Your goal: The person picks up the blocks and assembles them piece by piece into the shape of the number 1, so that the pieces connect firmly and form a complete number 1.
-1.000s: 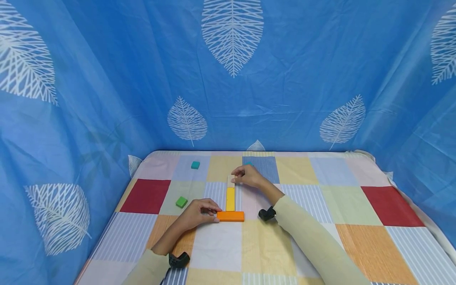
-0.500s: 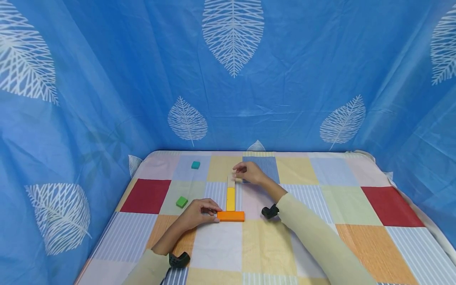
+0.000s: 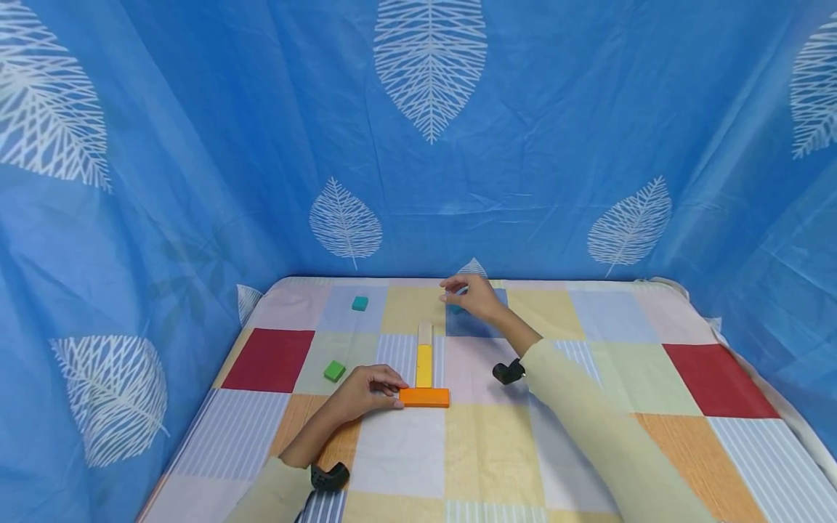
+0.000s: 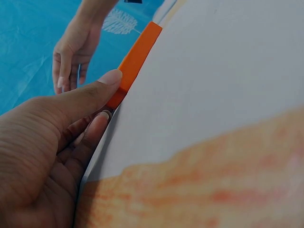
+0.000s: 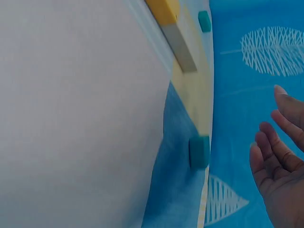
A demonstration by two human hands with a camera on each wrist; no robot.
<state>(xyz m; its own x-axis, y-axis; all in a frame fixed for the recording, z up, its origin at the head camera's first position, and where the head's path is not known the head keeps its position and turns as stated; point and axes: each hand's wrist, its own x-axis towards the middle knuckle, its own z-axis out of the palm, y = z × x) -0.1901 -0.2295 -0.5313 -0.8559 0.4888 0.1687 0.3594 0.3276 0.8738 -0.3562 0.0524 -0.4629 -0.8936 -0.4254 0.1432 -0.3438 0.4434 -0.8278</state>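
Observation:
My left hand (image 3: pixel 366 387) pinches the left end of a long orange block (image 3: pixel 426 397) lying crosswise on the patchwork cloth; the left wrist view shows the thumb (image 4: pixel 107 81) on its face. Behind it a yellow block (image 3: pixel 424 365) runs away from me, and a pale wood-coloured block (image 3: pixel 425 333) continues that line. Over the denim-blue patch, my right hand (image 3: pixel 475 296) is in the air with relaxed, slightly bent fingers and nothing between them. Below it sits a teal block (image 5: pixel 199 152), largely hidden by the hand in the head view.
A second teal block (image 3: pixel 360 303) lies at the back left, and a green block (image 3: pixel 335 371) rests beyond my left hand. Blue leaf-print curtains (image 3: pixel 549 145) rise behind the cloth's far edge and at both sides. Black devices (image 3: pixel 508 373) are worn on both wrists.
My right hand has let go of the pale block and moved back and to the right, over the teal block. The left hand has stayed on the orange block.

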